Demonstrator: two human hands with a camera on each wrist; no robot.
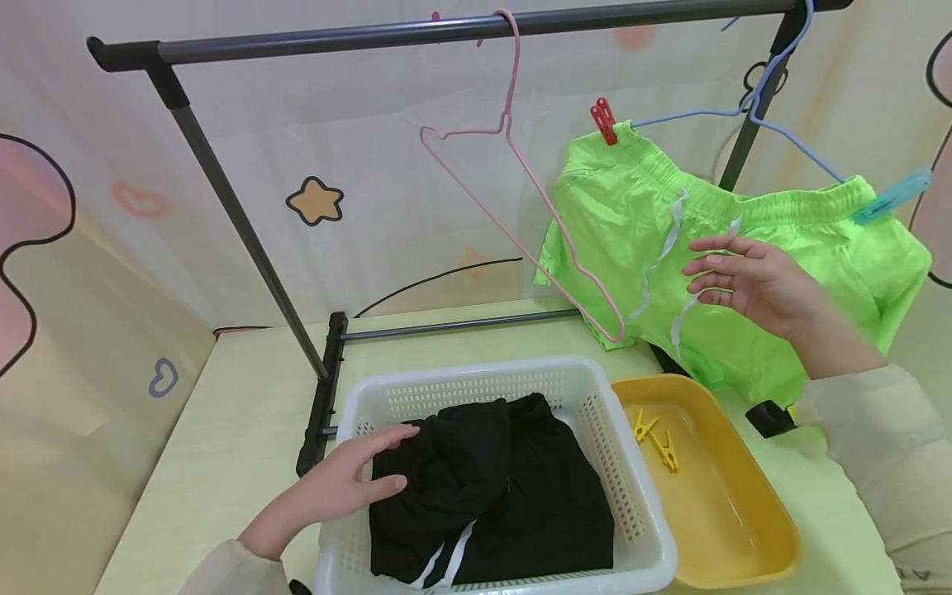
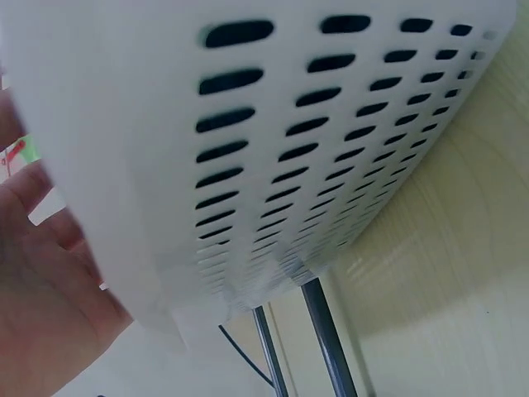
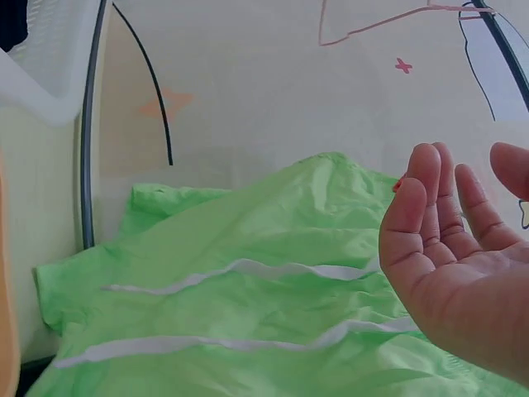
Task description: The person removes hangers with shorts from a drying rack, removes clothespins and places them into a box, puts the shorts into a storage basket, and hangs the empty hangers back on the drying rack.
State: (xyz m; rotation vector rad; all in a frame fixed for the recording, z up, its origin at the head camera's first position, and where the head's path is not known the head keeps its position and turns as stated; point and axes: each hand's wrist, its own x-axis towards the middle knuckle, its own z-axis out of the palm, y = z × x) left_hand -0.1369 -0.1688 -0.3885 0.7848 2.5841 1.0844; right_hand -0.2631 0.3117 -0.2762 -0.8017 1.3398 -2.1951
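Evidently neither hand held anything. The left hand (image 1: 353,473) lay over the near-left edge of the white basket (image 1: 476,372), fingers extended and thumb apart; its fingertips reached the border of the black garment (image 1: 535,496), though whether they touched it I could not tell. That garment lay bundled in the basket, just to the right of those fingers, its white drawstring (image 1: 455,555) trailing below and right of the thumb. The right hand (image 1: 751,277) was raised in front of the green shorts (image 1: 811,248), its palm bare and its fingers loosely bent. Above and to either side of it, a red clip (image 1: 605,124) and a blue clip (image 1: 896,197) sat at the waistband, with the blue hanger (image 1: 756,101) behind. Left of the right hand hung the pink hanger (image 1: 511,78); below it, yellow clips (image 1: 667,450) lay in the yellow tray (image 1: 729,512).

The black garment looked soft, limp and fairly light, tough enough for a firm grip but likely to unfold when lifted; the thick fold beside the left fingertips seemed the best hold, rather than the drawstring. The shorts looked thin and perhaps slippery, better taken by the gathered waistband above the right hand.
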